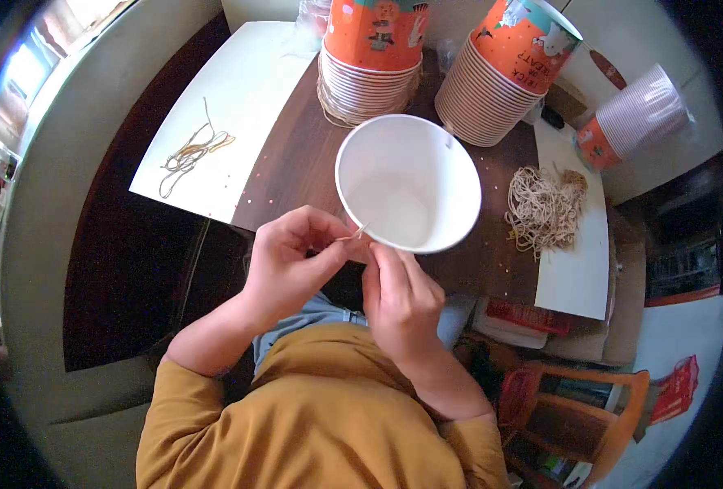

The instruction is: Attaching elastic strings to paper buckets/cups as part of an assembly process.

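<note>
Two hands are engaged at the rim of one white paper cup (408, 182), held tilted above the worktop (296, 155). A thin string (360, 232) is pinched by the left hand (284, 265); right hand (398, 297) fingers are pressed together at the rim. The cup is judged light, thin-walled and easily crushed, best gripped at the rolled rim. The string looks limp and needs a fingertip pinch.

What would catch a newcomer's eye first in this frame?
Dead centre, a big white paper cup gapes open toward the camera, with the left hand and right hand pinching a thin pale string at its near rim. Behind it on the dark wooden table, two tall stacks of orange printed paper cups lean in, and a tangled heap of pale strings lies to the right.
</note>
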`<action>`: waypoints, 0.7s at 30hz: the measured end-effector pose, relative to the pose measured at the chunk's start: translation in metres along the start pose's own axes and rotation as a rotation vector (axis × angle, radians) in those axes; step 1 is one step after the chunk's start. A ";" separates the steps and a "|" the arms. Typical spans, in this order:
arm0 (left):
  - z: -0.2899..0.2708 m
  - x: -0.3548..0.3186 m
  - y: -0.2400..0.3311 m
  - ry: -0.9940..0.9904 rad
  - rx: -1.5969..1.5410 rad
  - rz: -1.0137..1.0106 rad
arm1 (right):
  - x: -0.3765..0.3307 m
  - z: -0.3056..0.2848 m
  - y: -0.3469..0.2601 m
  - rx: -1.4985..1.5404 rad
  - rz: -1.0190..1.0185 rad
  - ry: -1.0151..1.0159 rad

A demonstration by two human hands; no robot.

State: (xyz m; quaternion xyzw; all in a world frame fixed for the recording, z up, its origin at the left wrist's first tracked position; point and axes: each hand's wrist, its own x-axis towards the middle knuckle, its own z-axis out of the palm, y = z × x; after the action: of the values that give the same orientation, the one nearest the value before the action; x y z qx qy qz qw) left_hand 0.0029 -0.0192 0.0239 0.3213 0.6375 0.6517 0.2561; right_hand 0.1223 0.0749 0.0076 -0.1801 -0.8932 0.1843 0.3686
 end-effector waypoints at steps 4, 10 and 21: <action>0.006 0.002 -0.020 0.012 -0.519 -0.180 | 0.009 0.025 0.015 0.292 0.119 0.025; -0.003 -0.004 -0.030 0.063 -0.715 -0.240 | 0.013 0.041 0.022 1.531 0.740 -0.306; -0.006 -0.010 -0.038 0.227 -0.402 -0.010 | 0.015 0.044 0.017 1.930 0.905 -0.308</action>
State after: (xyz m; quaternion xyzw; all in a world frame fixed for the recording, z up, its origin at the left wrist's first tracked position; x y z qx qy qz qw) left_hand 0.0025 -0.0284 -0.0149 0.1852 0.5211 0.7963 0.2451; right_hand 0.0834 0.0877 -0.0204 -0.1019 -0.2578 0.9511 0.1360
